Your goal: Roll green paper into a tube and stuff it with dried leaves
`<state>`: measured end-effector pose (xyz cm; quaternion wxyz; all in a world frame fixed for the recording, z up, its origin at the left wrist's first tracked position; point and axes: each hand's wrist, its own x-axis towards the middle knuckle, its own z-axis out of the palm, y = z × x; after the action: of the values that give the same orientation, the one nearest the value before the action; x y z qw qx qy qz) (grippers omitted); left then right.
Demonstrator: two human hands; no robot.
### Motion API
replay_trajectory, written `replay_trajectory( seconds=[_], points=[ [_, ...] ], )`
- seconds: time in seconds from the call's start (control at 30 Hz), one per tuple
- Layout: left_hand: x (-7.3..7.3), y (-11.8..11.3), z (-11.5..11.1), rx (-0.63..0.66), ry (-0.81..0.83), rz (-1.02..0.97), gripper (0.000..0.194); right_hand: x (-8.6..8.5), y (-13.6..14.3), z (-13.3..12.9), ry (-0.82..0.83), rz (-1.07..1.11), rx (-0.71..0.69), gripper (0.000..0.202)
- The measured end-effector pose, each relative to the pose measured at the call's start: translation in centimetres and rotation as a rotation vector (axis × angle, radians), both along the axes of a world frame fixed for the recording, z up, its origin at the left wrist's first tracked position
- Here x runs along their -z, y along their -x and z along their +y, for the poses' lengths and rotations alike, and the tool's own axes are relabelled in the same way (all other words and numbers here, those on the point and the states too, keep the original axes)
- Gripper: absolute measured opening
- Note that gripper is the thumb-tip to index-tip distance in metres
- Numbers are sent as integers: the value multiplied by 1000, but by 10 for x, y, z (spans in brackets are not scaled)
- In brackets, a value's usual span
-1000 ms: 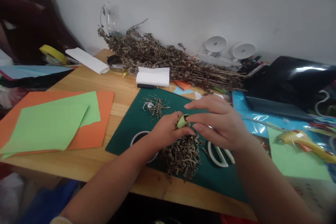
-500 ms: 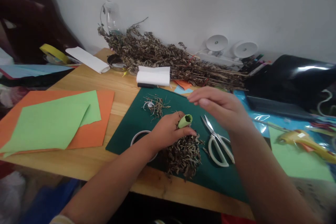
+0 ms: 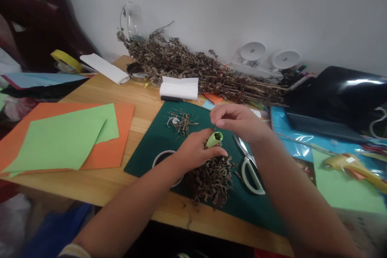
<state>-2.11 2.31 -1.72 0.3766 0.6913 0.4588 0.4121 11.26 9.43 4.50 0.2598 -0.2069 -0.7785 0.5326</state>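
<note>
Wrapped around a green paper tube (image 3: 214,140), my left hand (image 3: 195,151) rests over a pile of dried leaves (image 3: 211,183) on the dark green mat (image 3: 148,145). The tube's open end faces up and right. My right hand (image 3: 237,121) is just above that opening, thumb and fingers pinched together; a small dark bit shows under the fingertips, too small to name. White-handled scissors (image 3: 251,171) lie on the mat, partly behind my right forearm. A white ring (image 3: 155,158) is partly under my left forearm.
Dried stems (image 3: 184,123) lie at the mat's upper left. A big dried bundle (image 3: 187,62) runs along the wall behind a white roll (image 3: 179,88). Orange sheets (image 3: 127,129) and green sheets (image 3: 60,141) are left; a yellow glue gun (image 3: 347,162) is right.
My right hand has moved left and slightly down, closer to the tube's opening, its fingers now pinched. My left hand keeps hold of the tube. The view has shifted slightly.
</note>
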Motion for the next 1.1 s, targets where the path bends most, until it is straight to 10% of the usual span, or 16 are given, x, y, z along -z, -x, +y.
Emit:
replay_trajectory(
  seconds=[0.37,0.7,0.87,1.1],
  points=[
    [3,1,0,30,-89,-5,39,-19,-19,-30,-971,-200,124,13],
    [4,1,1,57,-140,-89,32,-17,-24,-51,-1454,-575,125,48],
    [3,1,1,48,-124,-47,34,-15,-28,-55,-1453,-627,220,59],
    [0,0,2,32,-114,29,38,-22,-23,-53,-1122,-275,252,13]
  ],
)
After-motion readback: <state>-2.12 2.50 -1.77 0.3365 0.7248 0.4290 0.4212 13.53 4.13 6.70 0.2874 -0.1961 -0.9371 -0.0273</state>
